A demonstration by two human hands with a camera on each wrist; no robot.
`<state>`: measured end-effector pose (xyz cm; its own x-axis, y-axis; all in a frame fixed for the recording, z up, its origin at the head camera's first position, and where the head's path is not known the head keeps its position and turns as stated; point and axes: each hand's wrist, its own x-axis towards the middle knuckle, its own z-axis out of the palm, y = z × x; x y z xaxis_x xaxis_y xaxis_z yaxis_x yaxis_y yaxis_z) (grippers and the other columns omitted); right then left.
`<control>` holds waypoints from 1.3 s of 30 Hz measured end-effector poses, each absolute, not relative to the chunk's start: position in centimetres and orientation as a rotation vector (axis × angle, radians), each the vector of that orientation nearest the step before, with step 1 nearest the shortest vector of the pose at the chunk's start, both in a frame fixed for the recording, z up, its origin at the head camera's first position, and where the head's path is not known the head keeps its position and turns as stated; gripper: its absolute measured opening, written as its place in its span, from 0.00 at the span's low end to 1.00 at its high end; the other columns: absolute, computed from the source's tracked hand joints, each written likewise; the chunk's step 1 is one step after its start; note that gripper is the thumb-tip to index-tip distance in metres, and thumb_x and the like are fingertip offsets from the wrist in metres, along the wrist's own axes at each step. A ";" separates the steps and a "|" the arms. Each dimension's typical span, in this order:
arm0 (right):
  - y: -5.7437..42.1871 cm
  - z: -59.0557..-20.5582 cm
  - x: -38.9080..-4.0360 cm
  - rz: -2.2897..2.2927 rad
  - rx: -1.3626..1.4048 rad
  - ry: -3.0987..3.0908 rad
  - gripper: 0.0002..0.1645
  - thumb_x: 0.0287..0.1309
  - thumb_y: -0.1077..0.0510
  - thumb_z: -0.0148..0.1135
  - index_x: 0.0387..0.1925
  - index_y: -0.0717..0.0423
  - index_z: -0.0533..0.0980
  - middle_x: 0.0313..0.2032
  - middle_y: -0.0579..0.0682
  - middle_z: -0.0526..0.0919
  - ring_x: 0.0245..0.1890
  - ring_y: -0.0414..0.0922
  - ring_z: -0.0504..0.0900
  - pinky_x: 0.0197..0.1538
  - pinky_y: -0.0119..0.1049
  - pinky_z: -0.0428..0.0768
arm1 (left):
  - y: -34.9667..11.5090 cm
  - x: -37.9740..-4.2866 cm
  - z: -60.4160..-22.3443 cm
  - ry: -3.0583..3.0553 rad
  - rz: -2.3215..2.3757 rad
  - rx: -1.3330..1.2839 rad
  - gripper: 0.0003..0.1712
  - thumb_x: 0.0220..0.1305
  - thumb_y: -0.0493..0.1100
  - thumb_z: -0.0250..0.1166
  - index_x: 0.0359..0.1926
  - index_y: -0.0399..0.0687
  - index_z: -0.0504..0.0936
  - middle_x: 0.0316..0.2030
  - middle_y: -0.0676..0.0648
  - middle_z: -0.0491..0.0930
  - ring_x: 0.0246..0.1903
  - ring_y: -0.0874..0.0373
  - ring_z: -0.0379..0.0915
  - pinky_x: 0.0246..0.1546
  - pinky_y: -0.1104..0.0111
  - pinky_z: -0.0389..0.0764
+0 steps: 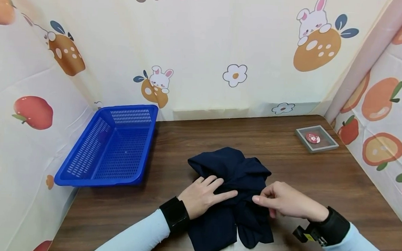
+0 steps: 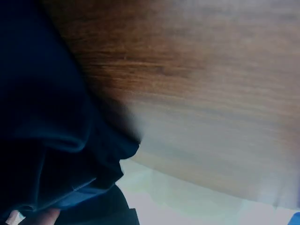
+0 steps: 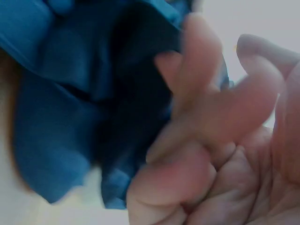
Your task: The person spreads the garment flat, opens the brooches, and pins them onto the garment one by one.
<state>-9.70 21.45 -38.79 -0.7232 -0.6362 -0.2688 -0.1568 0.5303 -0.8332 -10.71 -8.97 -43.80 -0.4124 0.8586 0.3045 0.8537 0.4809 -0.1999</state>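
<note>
A crumpled navy garment (image 1: 221, 221) lies on the table in front of me, its folds bunched at the top and several flaps spread toward the near edge. My left hand (image 1: 204, 197) rests on its left side with fingers spread. At the right side of the fabric is my right hand (image 1: 284, 200), its thumb pointing left toward the folds. In the right wrist view this hand (image 3: 206, 122) has loosely bent fingers beside the garment (image 3: 61, 136), with no fabric between thumb and fingers. Dark cloth (image 2: 51, 117) fills the left of the left wrist view.
A blue plastic basket (image 1: 146, 153) with perforated sides stands at the left of the wooden table (image 1: 173, 139). Toward the back right corner sits a small grey square tray (image 1: 319, 148) with a red and white item (image 1: 313, 138) in it. Printed curtains (image 1: 205, 38) surround the table.
</note>
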 end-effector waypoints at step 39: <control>17.2 -38.9 -14.0 -0.937 -1.317 3.030 0.06 0.53 0.55 0.71 0.34 0.47 0.82 0.34 0.39 0.71 0.35 0.37 0.66 0.35 0.32 0.70 | -14.2 -9.7 -43.0 -2.502 -0.929 -1.080 0.06 0.62 0.42 0.67 0.37 0.52 0.77 0.34 0.58 0.75 0.31 0.65 0.69 0.33 0.78 0.73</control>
<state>-14.02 17.24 -38.86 -0.6696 -0.5837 0.4593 -0.7411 0.5665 -0.3604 -9.66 -14.17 -43.05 -0.6892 0.5567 0.4638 0.7244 0.5187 0.4540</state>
